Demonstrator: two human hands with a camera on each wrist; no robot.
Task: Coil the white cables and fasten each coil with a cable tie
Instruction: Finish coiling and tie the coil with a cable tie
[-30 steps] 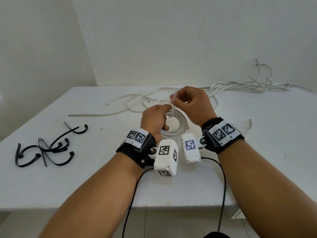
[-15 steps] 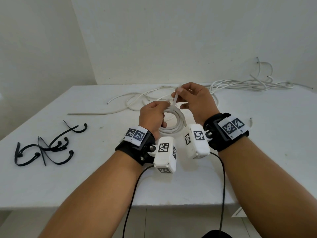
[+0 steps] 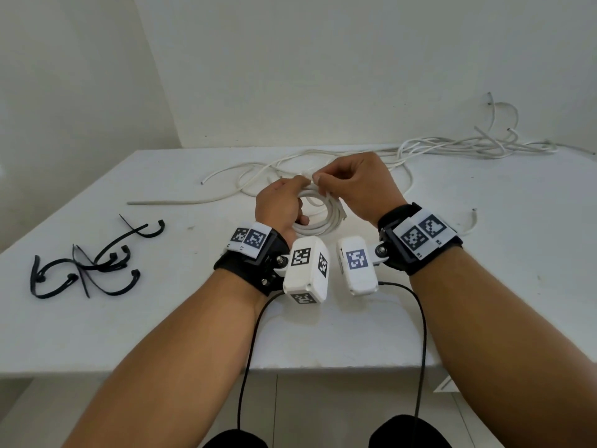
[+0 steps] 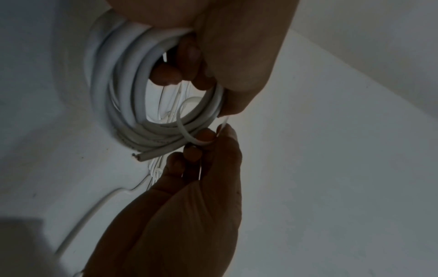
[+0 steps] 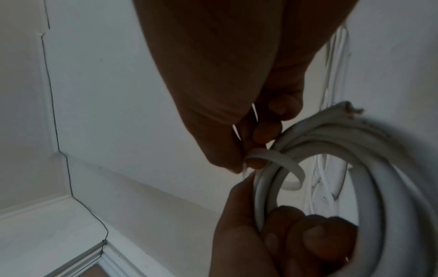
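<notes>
Meanwhile left hand [image 3: 279, 205] fingers curl round the cable coil [image 3: 318, 218]; right hand [image 3: 357, 185] fingers pinch the white tie [image 5: 277, 159].

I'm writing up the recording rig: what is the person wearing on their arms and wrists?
Both forearms are bare, with no sleeves. The left hand and right hand each have a black wrist strap carrying a white label with two square black-and-white coded markers. A rounded white camera housing, also marked with codes, hangs from each strap, and a thin black cable trails from each.
</notes>
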